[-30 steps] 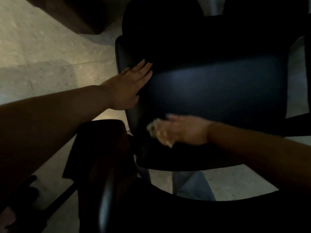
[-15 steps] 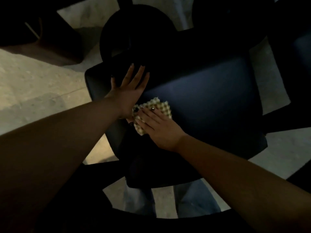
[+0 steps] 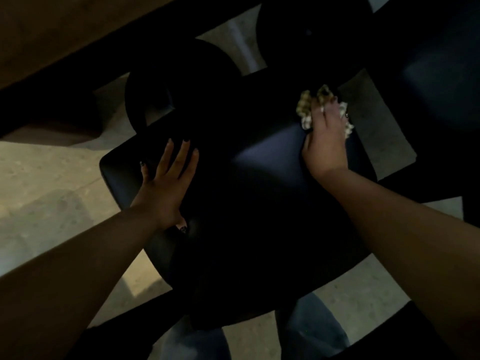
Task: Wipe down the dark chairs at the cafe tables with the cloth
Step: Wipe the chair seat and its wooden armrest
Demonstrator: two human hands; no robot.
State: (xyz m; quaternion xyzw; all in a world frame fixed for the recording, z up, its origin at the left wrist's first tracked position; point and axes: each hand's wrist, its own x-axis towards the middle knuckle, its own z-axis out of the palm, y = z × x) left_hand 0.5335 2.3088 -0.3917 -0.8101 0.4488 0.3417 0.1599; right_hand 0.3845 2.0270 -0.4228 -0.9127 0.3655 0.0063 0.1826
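Below the camera: a dark chair seat (image 3: 259, 203) is seen from above, filling the middle of the view, with a dull sheen on its far middle part.
Left hand: the left hand (image 3: 166, 185) is laid flat on the left part of the seat, fingers straight and slightly spread, nothing held; dark polish is seen on the nails.
Right hand: the right hand (image 3: 326, 141) is placed at the far right corner of the seat, its fingers bent over the cloth and pressing it onto the seat edge.
Cloth: a pale checked cloth (image 3: 307, 105) is bunched under and around the right fingers, showing past the fingertips and at both sides of the hand.
Arms: both forearms are bare and reach in from the lower corners.
Floor: a pale speckled floor (image 3: 52, 190) is seen at left and in patches around the chair.
Table: a brown wooden table edge (image 3: 78, 35) crosses the upper left corner.
Other seating: a second dark seat (image 3: 439, 68) stands at upper right, well apart from the left hand.
Legs: blue jeans (image 3: 311, 331) are seen below the near edge of the seat.
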